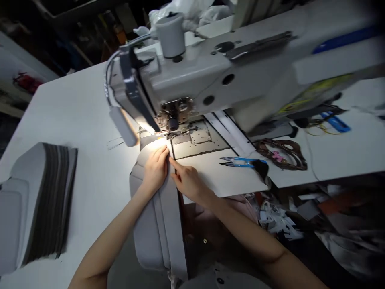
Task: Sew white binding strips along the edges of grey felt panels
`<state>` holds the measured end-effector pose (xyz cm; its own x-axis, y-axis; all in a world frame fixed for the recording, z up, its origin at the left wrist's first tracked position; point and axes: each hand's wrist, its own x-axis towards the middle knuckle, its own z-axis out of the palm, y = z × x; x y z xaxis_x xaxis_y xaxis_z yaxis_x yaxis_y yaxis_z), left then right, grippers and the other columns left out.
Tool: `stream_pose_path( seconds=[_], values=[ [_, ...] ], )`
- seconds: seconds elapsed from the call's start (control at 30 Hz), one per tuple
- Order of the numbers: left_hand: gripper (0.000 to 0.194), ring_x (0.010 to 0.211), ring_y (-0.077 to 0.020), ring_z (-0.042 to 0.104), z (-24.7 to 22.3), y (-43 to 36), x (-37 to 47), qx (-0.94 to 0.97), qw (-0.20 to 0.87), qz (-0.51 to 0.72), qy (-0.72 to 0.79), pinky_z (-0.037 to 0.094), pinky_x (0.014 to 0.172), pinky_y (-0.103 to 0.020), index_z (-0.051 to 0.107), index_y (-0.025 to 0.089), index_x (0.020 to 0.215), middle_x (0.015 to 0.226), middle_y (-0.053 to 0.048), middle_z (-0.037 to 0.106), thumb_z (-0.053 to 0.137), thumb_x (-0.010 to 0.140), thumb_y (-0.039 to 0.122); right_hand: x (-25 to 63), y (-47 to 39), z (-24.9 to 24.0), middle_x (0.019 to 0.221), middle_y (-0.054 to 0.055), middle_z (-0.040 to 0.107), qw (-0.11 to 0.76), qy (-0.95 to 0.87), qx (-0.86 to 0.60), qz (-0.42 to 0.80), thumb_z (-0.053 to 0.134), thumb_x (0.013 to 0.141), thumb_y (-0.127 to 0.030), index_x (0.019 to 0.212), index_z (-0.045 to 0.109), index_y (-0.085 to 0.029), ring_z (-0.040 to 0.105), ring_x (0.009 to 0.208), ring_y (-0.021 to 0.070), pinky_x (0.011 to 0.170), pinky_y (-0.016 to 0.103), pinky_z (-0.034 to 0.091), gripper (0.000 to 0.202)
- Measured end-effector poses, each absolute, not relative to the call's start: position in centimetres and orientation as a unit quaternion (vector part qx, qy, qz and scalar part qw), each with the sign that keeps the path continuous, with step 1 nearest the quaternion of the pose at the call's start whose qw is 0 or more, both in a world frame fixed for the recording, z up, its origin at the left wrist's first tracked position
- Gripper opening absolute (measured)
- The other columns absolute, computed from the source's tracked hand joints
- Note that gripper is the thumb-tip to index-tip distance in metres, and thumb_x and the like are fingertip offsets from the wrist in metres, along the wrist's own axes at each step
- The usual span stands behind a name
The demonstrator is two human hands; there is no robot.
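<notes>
A grey padded fabric piece (pixel 161 224) with seams runs from under the lit needle area of a white sewing machine (pixel 192 72) down over the table's front edge. My left hand (pixel 155 166) lies on top of the piece just in front of the needle area, its fingers close together and pressing on the fabric. Beside it, my right hand (pixel 188 178) touches the piece's right edge, index finger stretched toward the needle area and thumb apart from it. The other fingers of that hand are curled. The fabric's far tip is washed out by the lamp (pixel 123 126).
A stack of grey fabric pieces (pixel 49 200) lies on the white table (pixel 93 100) at the left. Blue thread snips (pixel 240 161), brown-rimmed glasses (pixel 282 154) and a blue-handled tool (pixel 337 122) lie at the right. White scraps (pixel 278 218) hang below the table edge.
</notes>
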<state>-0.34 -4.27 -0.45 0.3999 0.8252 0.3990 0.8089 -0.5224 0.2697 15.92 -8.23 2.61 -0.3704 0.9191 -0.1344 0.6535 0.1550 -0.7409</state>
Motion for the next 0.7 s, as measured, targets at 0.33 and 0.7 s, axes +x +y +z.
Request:
stream_pose_path(
  seconds=[0.33,0.7],
  values=[
    [0.038,0.125,-0.0287,0.058,-1.0,-3.6,-0.7,0.843,0.014,0.261,0.47,0.048,0.106,-0.053,0.059,0.017,0.126,0.132,-0.015,0.064,0.037,0.096,0.014,27.9,-5.6,3.9,0.109,0.022,0.07,0.162,-0.613,-0.773,0.037,0.047,0.096,-0.014,0.11,0.07,-0.008,0.064,0.105,0.0322,0.081,0.037,0.047,0.027],
    [0.039,0.125,-0.0279,0.059,-0.5,-4.5,-0.2,0.826,0.031,0.273,0.492,0.05,0.108,-0.054,0.062,0.017,0.122,0.13,-0.015,0.065,0.041,0.09,0.008,31.2,-5.3,4.2,0.074,0.017,0.069,0.096,-0.615,-0.783,-0.005,0.053,0.096,-0.032,0.092,0.075,-0.015,0.064,0.067,0.0261,0.06,0.033,0.036,0.028]
  ],
)
